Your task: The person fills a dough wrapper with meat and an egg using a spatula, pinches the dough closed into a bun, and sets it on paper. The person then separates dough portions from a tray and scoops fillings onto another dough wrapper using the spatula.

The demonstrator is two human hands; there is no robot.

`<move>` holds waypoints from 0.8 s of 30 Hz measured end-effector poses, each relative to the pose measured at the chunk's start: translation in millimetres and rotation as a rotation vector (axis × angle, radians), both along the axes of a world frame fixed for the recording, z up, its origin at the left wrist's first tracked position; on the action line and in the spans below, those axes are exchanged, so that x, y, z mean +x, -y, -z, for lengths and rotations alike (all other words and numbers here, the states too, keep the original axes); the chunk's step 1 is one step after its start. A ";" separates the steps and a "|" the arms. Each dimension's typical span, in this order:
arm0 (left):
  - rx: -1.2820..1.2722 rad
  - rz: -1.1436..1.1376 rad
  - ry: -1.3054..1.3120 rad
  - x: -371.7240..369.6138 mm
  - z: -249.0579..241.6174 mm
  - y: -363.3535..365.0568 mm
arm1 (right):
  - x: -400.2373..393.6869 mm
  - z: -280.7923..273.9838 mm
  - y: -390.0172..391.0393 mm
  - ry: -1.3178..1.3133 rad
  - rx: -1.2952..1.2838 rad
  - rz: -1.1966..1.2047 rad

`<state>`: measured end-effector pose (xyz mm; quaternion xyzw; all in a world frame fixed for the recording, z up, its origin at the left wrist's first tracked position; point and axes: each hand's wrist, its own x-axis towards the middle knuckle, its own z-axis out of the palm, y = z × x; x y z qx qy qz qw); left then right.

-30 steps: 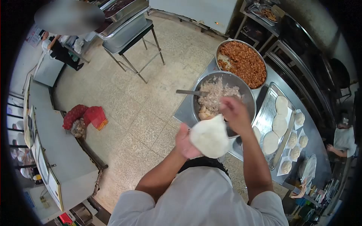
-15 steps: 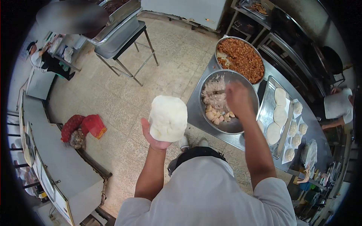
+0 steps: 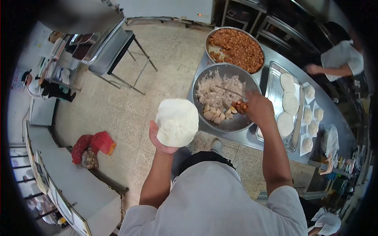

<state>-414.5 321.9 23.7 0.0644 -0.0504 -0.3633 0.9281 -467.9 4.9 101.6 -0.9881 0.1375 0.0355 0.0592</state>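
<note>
A round of white dough (image 3: 177, 122) rests on my left hand (image 3: 164, 147), whose thumb shows at its left edge. My right hand (image 3: 260, 108) is closed on a thin utensil (image 3: 229, 91) at the right side of a metal bowl (image 3: 195, 106). Pale minced filling (image 3: 216, 87) lies in this bowl, with yellowish chunks (image 3: 216, 115) at its near side. A small reddish-brown clump (image 3: 239, 106) sits beside my right fingers. Behind stands a second bowl of reddish-brown filling (image 3: 240, 47).
On the metal table, a tray (image 3: 271, 80) holds flat dough rounds (image 3: 290, 103), beside pleated buns (image 3: 313, 128). Co-workers appear at the right (image 3: 342, 61), lower right (image 3: 327, 222) and far left (image 3: 45, 86). Red sacks (image 3: 103, 142) lie on the floor.
The view has shifted. My right hand has moved toward the near right part of the bowl, where the reddish-brown clump now shows. A co-worker reaches in farther at right; another appears lower right.
</note>
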 end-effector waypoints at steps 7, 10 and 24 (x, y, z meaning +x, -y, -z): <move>0.021 0.085 -0.112 49.0 14.7 -23.3 | 2.6 79.5 -16.0 0.021 0.091 0.138; 0.018 0.151 -0.062 88.8 13.7 -51.9 | 2.9 60.3 -53.9 0.118 0.090 0.325; 0.044 0.523 -0.090 242.1 32.0 -31.0 | 6.9 43.5 -103.5 0.297 0.064 0.664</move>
